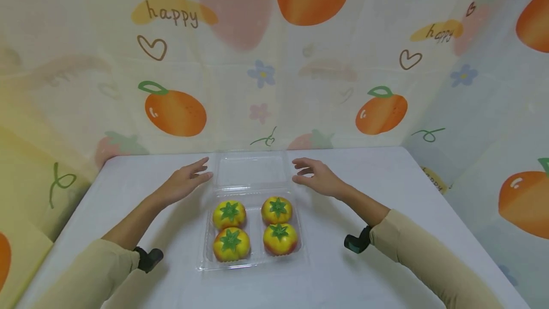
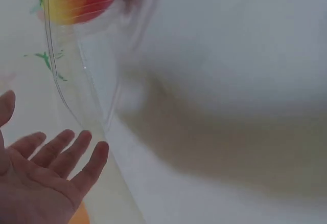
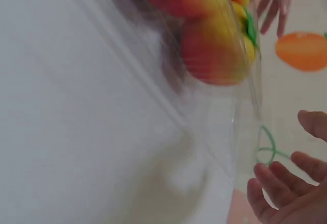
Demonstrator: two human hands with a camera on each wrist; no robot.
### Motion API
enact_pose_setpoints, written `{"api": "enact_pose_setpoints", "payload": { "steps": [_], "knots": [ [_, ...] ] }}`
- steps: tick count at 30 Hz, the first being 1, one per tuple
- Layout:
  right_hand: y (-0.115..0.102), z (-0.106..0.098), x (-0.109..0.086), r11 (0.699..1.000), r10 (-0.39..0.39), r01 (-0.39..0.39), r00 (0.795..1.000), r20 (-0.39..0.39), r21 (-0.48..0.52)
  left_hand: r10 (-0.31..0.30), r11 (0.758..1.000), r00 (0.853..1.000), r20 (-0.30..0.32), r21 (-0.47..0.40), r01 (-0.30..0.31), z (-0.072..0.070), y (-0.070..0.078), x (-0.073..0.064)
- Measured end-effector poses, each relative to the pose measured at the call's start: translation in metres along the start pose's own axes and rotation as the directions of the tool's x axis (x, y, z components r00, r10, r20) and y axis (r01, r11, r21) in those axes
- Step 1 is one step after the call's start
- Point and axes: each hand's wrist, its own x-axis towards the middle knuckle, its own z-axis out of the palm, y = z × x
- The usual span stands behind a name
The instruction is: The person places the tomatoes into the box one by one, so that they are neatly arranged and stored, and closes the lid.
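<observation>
A clear plastic clamshell box [image 1: 255, 240] lies on the table with its lid [image 1: 250, 170] folded back, away from the person. Inside are several yellow-red, tomato-shaped fruits [image 1: 231, 244] with green star-shaped leaf tops, two on each side. My left hand [image 1: 185, 182] hovers beside the lid's left edge, fingers extended and holding nothing. On the opposite side, my right hand [image 1: 319, 178] is held near the lid's right edge, fingers relaxed, also holding nothing. Both wrist views show the spread fingers close to the clear plastic; whether any fingertip touches it I cannot tell.
A white cloth covers the table [image 1: 369, 261]. Behind it hangs a fruit-patterned curtain [image 1: 309, 104], which continues along both sides. Dark wrist-worn devices [image 1: 150, 260] sit at the sleeve cuffs.
</observation>
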Motion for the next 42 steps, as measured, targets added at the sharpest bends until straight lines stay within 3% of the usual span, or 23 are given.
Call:
{"api": "enact_pose_setpoints", "payload": {
  "steps": [3, 7, 13, 16, 22, 27, 35, 42],
  "knots": [
    [0.009, 0.003, 0.014, 0.986, 0.140, -0.141, 0.990, 0.017, 0.089, -0.097, 0.975, 0.994, 0.051, -0.195, 0.106, -0.001, 0.000, 0.006],
    [0.014, 0.009, 0.028, 0.945, 0.258, -0.263, 0.965, 0.052, 0.196, -0.158, 0.906, 0.981, 0.114, -0.378, 0.190, -0.001, -0.003, 0.013],
    [0.018, 0.011, 0.039, 0.905, 0.290, -0.291, 0.956, 0.049, 0.311, -0.161, 0.835, 0.978, 0.132, -0.510, 0.206, 0.000, 0.000, 0.019],
    [0.019, 0.011, 0.043, 0.890, 0.293, -0.284, 0.956, 0.029, 0.357, -0.169, 0.817, 0.978, 0.125, -0.536, 0.211, 0.000, 0.001, 0.020],
    [0.017, 0.009, 0.045, 0.891, 0.267, -0.242, 0.964, -0.013, 0.384, -0.153, 0.828, 0.984, 0.094, -0.532, 0.180, -0.005, 0.002, 0.018],
    [0.013, 0.005, 0.044, 0.919, 0.212, -0.174, 0.975, -0.071, 0.354, -0.158, 0.825, 0.986, 0.048, -0.543, 0.158, -0.008, 0.005, 0.015],
    [0.005, -0.006, 0.039, 0.932, 0.102, -0.049, 0.986, -0.132, 0.360, -0.163, 0.866, 0.983, -0.080, -0.490, 0.103, -0.006, 0.010, 0.012],
    [0.000, -0.012, 0.034, 0.943, 0.089, -0.034, 0.984, -0.154, 0.330, -0.176, 0.884, 0.978, -0.110, -0.454, 0.108, -0.002, 0.010, 0.012]
  ]
}}
